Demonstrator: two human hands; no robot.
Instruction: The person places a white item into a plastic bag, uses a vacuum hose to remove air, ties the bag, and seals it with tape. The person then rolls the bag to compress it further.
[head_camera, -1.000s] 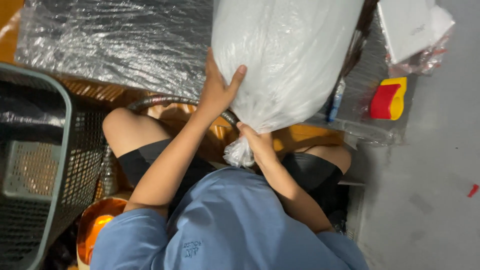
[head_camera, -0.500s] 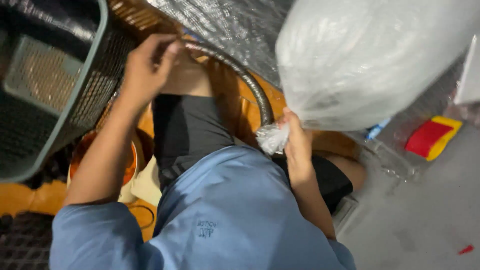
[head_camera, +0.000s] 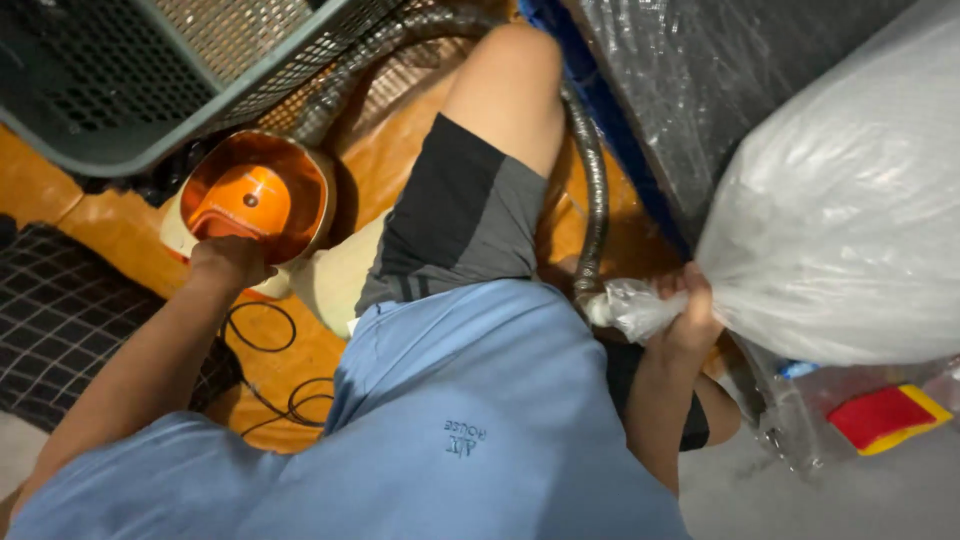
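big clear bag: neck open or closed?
Held closed, not tied as far as visible. The right hand clamps the bunched neck of the bulging plastic bag; twisted film pokes out past the fist.

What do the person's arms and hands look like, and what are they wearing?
Both arms are bare from above the elbow down; the left hand and right hand have no gloves, and no rings, watch or bands show. The short sleeves belong to a light blue shirt with small dark stitched lettering on the front. Dark grey shorts with a lighter panel cover the thighs.

white plastic bag (head_camera: 850, 230), orange bowl (head_camera: 255, 195), grey hose (head_camera: 595, 190)
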